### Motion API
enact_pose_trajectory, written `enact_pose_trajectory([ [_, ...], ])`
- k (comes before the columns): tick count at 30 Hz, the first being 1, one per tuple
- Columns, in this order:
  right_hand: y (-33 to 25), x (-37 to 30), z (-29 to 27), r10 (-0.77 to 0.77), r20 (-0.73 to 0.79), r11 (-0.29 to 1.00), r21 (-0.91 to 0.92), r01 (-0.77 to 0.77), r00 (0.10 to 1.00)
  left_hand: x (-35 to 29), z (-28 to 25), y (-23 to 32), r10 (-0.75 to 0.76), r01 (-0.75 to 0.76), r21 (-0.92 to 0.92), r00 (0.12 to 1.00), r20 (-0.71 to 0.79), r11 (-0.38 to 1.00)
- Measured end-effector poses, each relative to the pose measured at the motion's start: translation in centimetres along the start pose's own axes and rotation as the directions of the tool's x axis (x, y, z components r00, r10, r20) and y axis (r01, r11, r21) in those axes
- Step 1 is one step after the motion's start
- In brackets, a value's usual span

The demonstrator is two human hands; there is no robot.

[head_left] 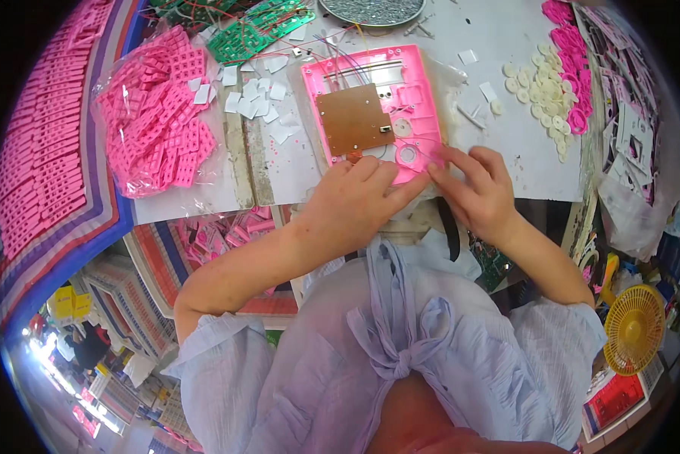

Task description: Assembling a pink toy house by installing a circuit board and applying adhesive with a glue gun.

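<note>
An open pink plastic casing (428, 97) lies on the table, with a brown circuit board (347, 115) and thin wires inside it. My left hand (351, 198) grips the casing's near edge, its fingers bent below the board and its thumb stretched toward the near right corner. At that corner my right hand (480, 189) is closed in a pinch beside a round speaker-like part (408, 155). Whatever sits between its fingertips is too small and too covered to name; some pink shows there.
Left stands a clear bag of pink keypad pieces (162, 113), near white square pads (253, 98). Green circuit boards (260, 30) and a metal dish of screws (374, 9) are at the back. Cream discs (540, 87) and pink rings (574, 68) lie right. A yellow fan (635, 329) stands lower right.
</note>
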State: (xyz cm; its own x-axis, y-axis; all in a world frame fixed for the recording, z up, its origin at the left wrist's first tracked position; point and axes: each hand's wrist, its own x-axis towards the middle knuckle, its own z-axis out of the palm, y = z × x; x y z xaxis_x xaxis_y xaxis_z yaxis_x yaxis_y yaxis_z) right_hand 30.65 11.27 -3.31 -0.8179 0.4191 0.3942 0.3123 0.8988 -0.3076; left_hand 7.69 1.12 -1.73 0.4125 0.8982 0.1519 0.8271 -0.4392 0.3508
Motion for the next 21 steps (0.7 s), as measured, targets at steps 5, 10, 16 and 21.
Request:
enact_pose_trajectory([
  [5,0.6,5.7,-3.8,-0.070,0.281,0.995,0.082,0.048,0.957,0.0,0.1,0.5,-0.014,0.019,0.080,0.998,-0.065,0.997],
  [10,1.1,14.1,0.5,0.304,0.285,0.933,0.102,-0.344,0.909,0.1,0.7,0.4,-0.003,0.010,0.048,0.989,-0.147,0.999],
  [16,1.7,16.7,4.8,0.307,0.222,0.952,-0.082,-0.296,0.926,-0.3,-0.3,-0.7,-0.096,0.065,-0.227,0.987,-0.129,0.972],
  [21,1.9,15.2,3.9,0.485,0.153,0.716,0.496,-0.492,0.861,3.0,-2.4,-7.0,-0.550,0.457,-0.312,0.741,-0.384,0.833],
])
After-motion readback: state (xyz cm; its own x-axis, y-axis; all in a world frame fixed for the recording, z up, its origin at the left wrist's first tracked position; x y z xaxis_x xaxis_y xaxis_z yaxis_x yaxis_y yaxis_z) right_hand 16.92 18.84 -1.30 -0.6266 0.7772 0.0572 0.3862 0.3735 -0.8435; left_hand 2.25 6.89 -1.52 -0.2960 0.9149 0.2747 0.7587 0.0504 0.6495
